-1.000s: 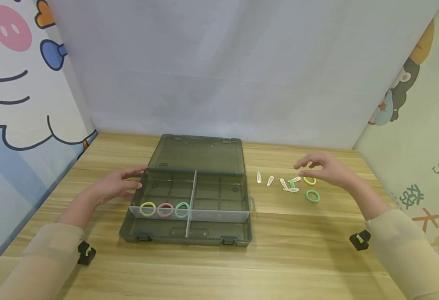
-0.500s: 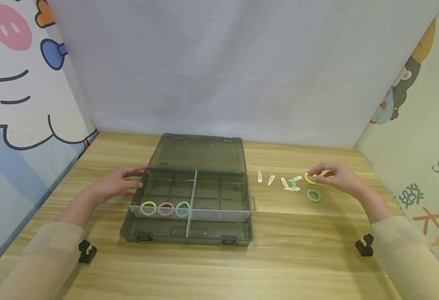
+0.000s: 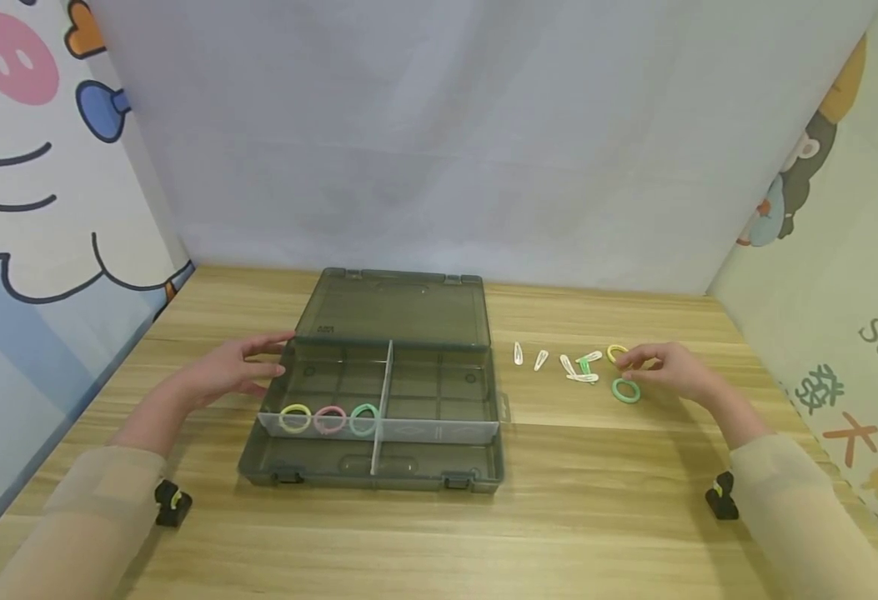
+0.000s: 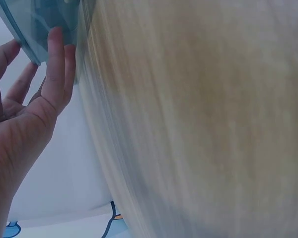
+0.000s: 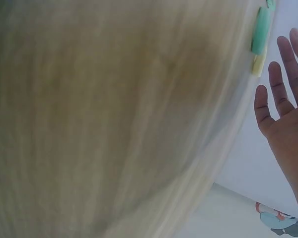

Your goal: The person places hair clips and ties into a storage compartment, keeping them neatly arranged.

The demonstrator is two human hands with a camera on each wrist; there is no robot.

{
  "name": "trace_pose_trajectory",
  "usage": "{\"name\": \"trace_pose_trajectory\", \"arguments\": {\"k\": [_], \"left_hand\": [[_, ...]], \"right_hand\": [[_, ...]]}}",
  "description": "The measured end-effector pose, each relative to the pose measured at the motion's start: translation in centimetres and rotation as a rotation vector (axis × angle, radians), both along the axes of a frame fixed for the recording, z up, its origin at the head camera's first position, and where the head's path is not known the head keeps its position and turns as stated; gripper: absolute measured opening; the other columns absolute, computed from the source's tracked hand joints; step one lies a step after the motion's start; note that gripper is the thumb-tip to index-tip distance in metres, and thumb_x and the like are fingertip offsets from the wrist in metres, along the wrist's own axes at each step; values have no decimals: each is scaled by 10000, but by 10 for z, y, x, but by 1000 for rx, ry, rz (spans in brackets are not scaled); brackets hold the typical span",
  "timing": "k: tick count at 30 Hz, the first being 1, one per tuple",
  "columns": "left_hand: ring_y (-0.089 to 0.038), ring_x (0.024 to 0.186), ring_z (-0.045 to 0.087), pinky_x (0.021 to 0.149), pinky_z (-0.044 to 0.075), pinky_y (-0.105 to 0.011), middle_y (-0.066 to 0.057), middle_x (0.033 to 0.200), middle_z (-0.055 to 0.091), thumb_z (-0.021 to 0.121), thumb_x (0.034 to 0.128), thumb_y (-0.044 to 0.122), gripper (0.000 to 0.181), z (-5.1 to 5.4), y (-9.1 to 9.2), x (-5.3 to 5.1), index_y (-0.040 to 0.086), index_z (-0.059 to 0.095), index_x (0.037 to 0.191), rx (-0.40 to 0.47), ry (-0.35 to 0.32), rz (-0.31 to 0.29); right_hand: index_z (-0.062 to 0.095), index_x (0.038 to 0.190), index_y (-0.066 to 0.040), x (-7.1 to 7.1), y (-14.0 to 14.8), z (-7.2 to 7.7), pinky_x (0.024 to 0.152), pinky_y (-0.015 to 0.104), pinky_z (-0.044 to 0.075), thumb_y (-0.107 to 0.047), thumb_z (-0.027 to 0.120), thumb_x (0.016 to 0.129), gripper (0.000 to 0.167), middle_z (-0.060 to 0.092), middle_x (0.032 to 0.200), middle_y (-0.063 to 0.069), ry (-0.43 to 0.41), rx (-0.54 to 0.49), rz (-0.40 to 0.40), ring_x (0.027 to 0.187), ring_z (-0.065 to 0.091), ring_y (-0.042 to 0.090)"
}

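Observation:
A grey translucent divided box (image 3: 439,481) lies with its lid laid back; yellow (image 3: 295,418), pink (image 3: 329,420) and green (image 3: 364,420) hair ties sit against its lengthwise divider. The left hand (image 3: 221,375) rests its fingers on the box's left side; in the left wrist view the hand (image 4: 35,99) touches the box corner (image 4: 44,25), fingers spread. Over the table's right part, the right hand (image 3: 667,371) hovers beside a yellow tie (image 3: 615,353) and a green tie (image 3: 625,391), holding nothing. In the right wrist view the hand's (image 5: 288,109) fingers are extended near the green tie (image 5: 260,30).
White snap clips (image 3: 518,354) (image 3: 541,360) lie right of the box, beside a small group of white clips (image 3: 582,379) and a green one (image 3: 584,367). A pale curtain (image 3: 439,150) hangs behind the wooden table (image 3: 423,542), with printed panels at both sides.
The right hand has moved down and to the right, from above the clips to beside the loose ties. The yellow tie, tilted up at its fingertips half a second ago, lies flat. The left hand has stayed.

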State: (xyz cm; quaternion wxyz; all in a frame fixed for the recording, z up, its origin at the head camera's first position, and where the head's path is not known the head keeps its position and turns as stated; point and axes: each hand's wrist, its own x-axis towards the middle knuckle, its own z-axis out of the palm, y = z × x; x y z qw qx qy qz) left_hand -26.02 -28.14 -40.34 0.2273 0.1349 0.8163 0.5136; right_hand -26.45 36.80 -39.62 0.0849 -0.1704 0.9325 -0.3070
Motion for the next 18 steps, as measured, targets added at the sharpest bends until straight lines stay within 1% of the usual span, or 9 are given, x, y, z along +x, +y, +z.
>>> {"name": "trace_pose_trajectory", "arguments": {"k": [3, 7, 10, 14, 18], "left_hand": [[-483, 1289, 356, 889, 518, -449, -262, 1523, 159, 584, 946, 232, 700, -1, -1, -1, 147, 193, 1521, 3, -3, -7], [-486, 1290, 351, 887, 519, -447, -262, 1523, 154, 574, 951, 206, 688, -3, -2, -2, 151, 192, 1521, 8, -7, -13], [-486, 1289, 350, 887, 519, -445, -264, 1523, 151, 576, 950, 201, 690, -4, -3, -3, 148, 192, 1521, 17, -11, -16], [-487, 1294, 341, 890, 517, -449, -267, 1524, 145, 580, 947, 200, 697, -4, -3, -3, 140, 190, 1521, 29, -16, -17], [-482, 1299, 340, 894, 516, -446, -258, 1528, 145, 590, 942, 223, 707, -5, -2, -4, 148, 191, 1521, 29, -19, -14]], "right_hand": [[680, 1111, -85, -2, 3, -5, 872, 436, 509, -242, 653, 899, 266, 693, 1049, 82, -13, -8, 16, 1023, 603, 279], [687, 1101, -103, -4, 5, -11, 897, 477, 502, -246, 668, 885, 260, 697, 1085, 86, -52, -27, 28, 1083, 597, 350], [689, 1099, -101, -6, 5, -14, 917, 500, 485, -257, 676, 876, 272, 690, 1105, 94, -76, -33, 26, 1110, 580, 371], [688, 1099, -83, -7, 4, -15, 931, 534, 463, -247, 671, 881, 274, 686, 1106, 108, -78, -20, 30, 1113, 573, 382], [693, 1081, -69, -8, 2, -15, 928, 528, 467, -228, 672, 880, 257, 690, 1090, 109, -70, 2, 23, 1096, 582, 373]]}}
